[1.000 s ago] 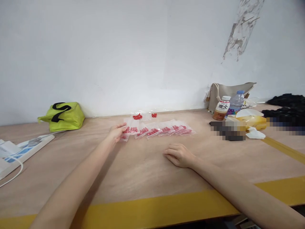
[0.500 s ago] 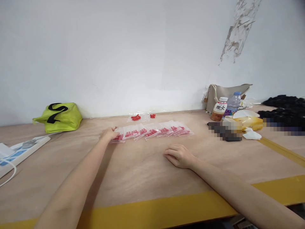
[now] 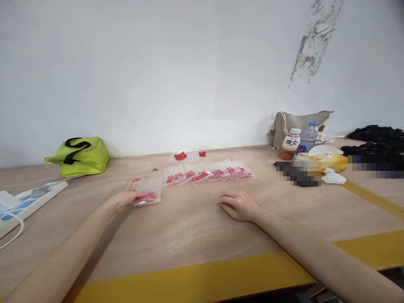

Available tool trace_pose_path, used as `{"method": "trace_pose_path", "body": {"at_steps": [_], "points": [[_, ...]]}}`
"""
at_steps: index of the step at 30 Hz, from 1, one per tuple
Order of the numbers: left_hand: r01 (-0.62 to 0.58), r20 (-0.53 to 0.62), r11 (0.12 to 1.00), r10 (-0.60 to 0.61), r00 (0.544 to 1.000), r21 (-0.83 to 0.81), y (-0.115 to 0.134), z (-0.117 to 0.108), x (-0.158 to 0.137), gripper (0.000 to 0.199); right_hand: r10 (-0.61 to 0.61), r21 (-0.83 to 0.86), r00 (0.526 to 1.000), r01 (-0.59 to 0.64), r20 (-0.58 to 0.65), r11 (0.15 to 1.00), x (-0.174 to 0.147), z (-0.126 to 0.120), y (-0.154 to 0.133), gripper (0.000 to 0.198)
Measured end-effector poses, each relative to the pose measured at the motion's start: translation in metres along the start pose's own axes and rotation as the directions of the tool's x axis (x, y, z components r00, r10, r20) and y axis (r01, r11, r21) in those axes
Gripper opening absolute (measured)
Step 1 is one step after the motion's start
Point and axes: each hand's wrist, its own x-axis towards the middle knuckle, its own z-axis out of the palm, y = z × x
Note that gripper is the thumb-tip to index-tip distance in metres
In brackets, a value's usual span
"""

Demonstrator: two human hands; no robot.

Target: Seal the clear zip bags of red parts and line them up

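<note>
The left hand (image 3: 124, 197) held a small clear bag (image 3: 149, 192) of red pieces by its near left edge, thumb on top and fingers under, low over the wooden table (image 3: 189, 227) and just left of the row of bags (image 3: 208, 172) lined up farther back. The bag it held sat apart from that row, a little nearer the person.

The bag looked very light and limp, thin slick plastic that would buckle if pushed and slide easily on the smooth board. The red pieces lay bunched along the lower part, so the weight, such as it was, hung there; the empty upper strip seemed the better place to pinch, since a grip over the lumps might slip or roll. Nothing about it looked fragile.

The left arm reached forward nearly straight, wrist low, palm turned inward. The right hand (image 3: 237, 205) lay on the table palm down, fingers loosely curled and holding nothing, its forearm stretched across the yellow stripe (image 3: 189, 282) at the table's edge.

Behind the row lay loose red pieces (image 3: 181, 155) on more plastic. A green bag (image 3: 78, 155) stood by the wall to the left, a bottle (image 3: 289, 144) to the right.
</note>
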Motion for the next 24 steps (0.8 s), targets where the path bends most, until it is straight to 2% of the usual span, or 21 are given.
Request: {"method": "trace_pose_path", "body": {"at_steps": [2, 4, 6, 8, 11, 14, 17, 18, 20, 22, 24], "points": [[0.051, 0.107, 0.995, -0.042, 0.993, -0.082, -0.006, 0.008, -0.022, 0.055, -0.002, 0.003, 1.0, 0.002, -0.001, 1.0, 0.001, 0.001, 0.001, 0.018], [0.07, 0.17, 0.995, -0.058, 0.984, -0.068, -0.005, 0.027, -0.041, 0.047, 0.001, 0.01, 1.0, -0.001, -0.003, 1.0, 0.001, 0.001, 0.001, 0.017], [0.039, 0.231, 0.997, -0.022, 0.973, -0.068, 0.001, 0.054, -0.054, 0.043, 0.015, 0.031, 1.0, -0.015, 0.004, 0.999, 0.001, -0.001, -0.001, 0.016], [0.009, 0.239, 0.998, 0.006, 0.971, -0.06, 0.011, 0.087, -0.059, 0.043, 0.024, 0.078, 1.0, -0.026, 0.02, 0.997, 0.002, -0.005, -0.003, 0.018], [-0.006, 0.288, 0.993, 0.04, 0.957, -0.12, 0.024, 0.136, -0.054, 0.039, 0.029, 0.148, 0.999, -0.033, 0.026, 0.988, 0.002, -0.01, -0.007, 0.038], [-0.082, 0.222, 0.996, 0.089, 0.971, -0.04, 0.028, 0.171, -0.04, 0.035, 0.039, 0.169, 0.999, -0.043, 0.026, 0.985, 0.001, -0.011, -0.008, 0.044], [-0.238, 0.082, 0.956, 0.227, 0.971, 0.173, 0.028, 0.183, -0.032, 0.036, 0.022, 0.179, 0.999, -0.029, 0.04, 0.983, 0.001, -0.007, -0.005, 0.039], [-0.3, 0.051, 0.92, 0.297, 0.953, 0.253, 0.027, 0.182, -0.032, 0.037, 0.013, 0.183, 0.999, -0.018, 0.031, 0.983, 0.001, -0.005, -0.003, 0.035], [-0.431, 0.044, 0.814, 0.451, 0.892, 0.391, 0.028, 0.173, -0.037, 0.036, -0.005, 0.177, 1.0, 0.006, -0.006, 0.984, 0.0, 0.0, 0.0, 0.025], [-0.575, 0.137, 0.675, 0.586, 0.799, 0.462, 0.028, 0.159, -0.045, 0.037, -0.029, 0.138, 0.999, 0.035, -0.043, 0.99, 0.0, 0.003, 0.001, 0.018], [-0.712, 0.296, 0.541, 0.662, 0.689, 0.448, 0.026, 0.146, -0.052, 0.042, -0.062, 0.072, 0.996, 0.067, -0.069, 0.995, 0.0, 0.005, 0.001, 0.016]]}}
